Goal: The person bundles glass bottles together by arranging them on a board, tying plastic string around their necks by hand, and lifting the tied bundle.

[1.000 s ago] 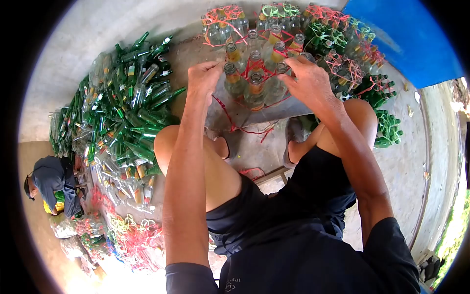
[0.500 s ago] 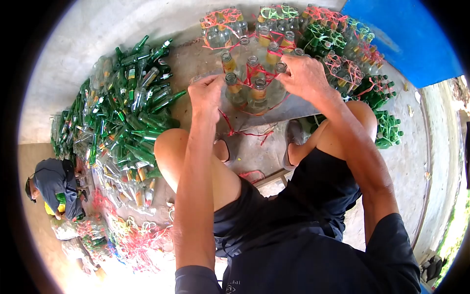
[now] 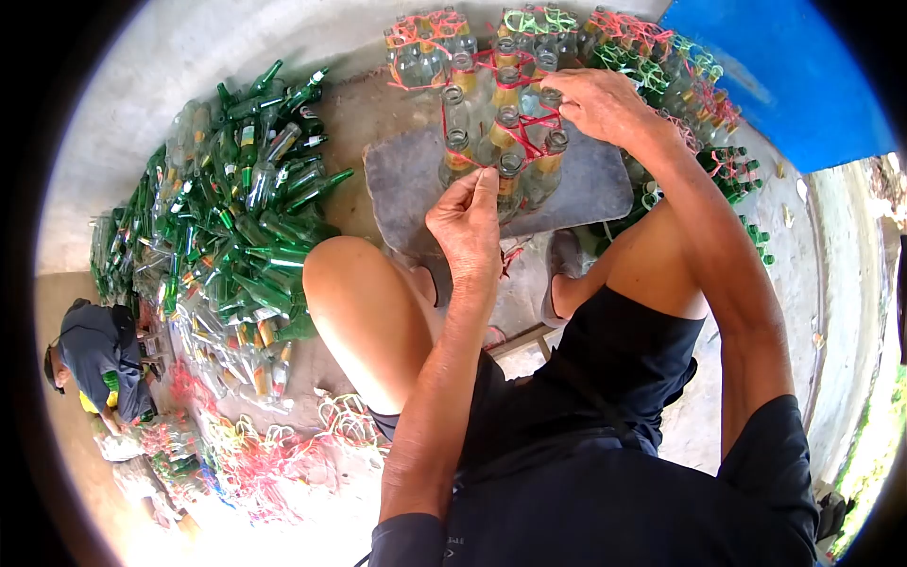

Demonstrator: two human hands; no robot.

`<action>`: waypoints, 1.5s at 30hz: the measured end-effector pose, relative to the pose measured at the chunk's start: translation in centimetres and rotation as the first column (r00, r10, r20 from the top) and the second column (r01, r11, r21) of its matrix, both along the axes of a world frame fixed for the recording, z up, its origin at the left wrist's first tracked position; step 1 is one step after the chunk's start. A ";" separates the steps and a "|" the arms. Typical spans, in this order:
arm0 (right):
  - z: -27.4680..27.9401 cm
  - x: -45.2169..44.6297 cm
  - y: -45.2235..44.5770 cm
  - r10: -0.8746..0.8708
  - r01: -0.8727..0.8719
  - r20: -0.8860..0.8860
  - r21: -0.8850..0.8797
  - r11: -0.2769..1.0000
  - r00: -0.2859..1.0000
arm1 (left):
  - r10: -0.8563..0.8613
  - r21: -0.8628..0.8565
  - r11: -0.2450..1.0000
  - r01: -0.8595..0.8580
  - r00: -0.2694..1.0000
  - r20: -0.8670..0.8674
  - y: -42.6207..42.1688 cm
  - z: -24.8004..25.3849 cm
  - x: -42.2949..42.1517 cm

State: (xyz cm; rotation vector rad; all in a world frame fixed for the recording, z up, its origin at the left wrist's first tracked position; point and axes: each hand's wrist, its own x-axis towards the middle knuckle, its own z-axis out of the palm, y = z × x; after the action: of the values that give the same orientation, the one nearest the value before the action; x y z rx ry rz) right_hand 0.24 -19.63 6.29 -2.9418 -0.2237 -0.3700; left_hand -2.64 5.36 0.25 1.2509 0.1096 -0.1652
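A cluster of clear glass bottles (image 3: 508, 123) with yellowish neck labels stands upright on a grey board (image 3: 406, 180) in front of me. Red string (image 3: 531, 144) runs around and between their necks. My left hand (image 3: 468, 222) is at the near side of the cluster, thumb and finger pinched on the red string beside a front bottle's neck. At the far right of the cluster, my right hand (image 3: 605, 106) has its fingers closed at the string by a bottle neck; its fingertips are partly hidden.
A large heap of green and clear bottles (image 3: 241, 198) lies to the left. Tied bottle bundles (image 3: 430, 52) stand at the back and right, near a blue panel (image 3: 784, 76). Loose coloured string (image 3: 269, 454) covers the lower left floor, near a bent-over person (image 3: 99, 350).
My left hand has moved right to the front of the cluster. My right hand has moved farther away from me. The bottles have shifted or turned, showing more of the board.
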 end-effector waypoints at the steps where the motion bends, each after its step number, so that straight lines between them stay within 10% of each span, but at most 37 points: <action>1: -0.2 -0.2 -0.1 -0.004 0.004 0.006 0.018 1.000 1.000 | -0.019 -0.005 1.000 0.019 1.000 0.009 0.3 -0.1 0.0; 11: 1.6 -2.4 2.3 -0.034 0.017 0.191 0.087 0.996 0.981 | -0.197 0.061 0.979 0.195 0.980 0.023 2.5 -0.7 1.7; 17: 2.1 -1.4 5.0 0.258 -0.275 0.290 0.019 0.961 0.922 | -0.213 0.068 0.975 0.210 0.977 0.031 2.5 -1.1 2.3; 28: 2.3 1.3 8.0 0.374 -0.377 -0.241 0.038 0.926 0.895 | -0.193 0.113 0.974 0.194 0.981 -0.020 2.0 -2.3 4.2; 45: 3.3 2.9 8.6 0.305 -0.344 -0.572 0.042 0.938 0.761 | -0.091 0.156 0.983 0.100 0.994 -0.068 0.6 -4.0 4.7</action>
State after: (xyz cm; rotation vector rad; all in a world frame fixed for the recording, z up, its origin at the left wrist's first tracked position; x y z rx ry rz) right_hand 3.15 -11.07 9.60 -2.8282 -0.6535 0.5815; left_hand 2.08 5.96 -3.79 1.4117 0.1165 -0.2820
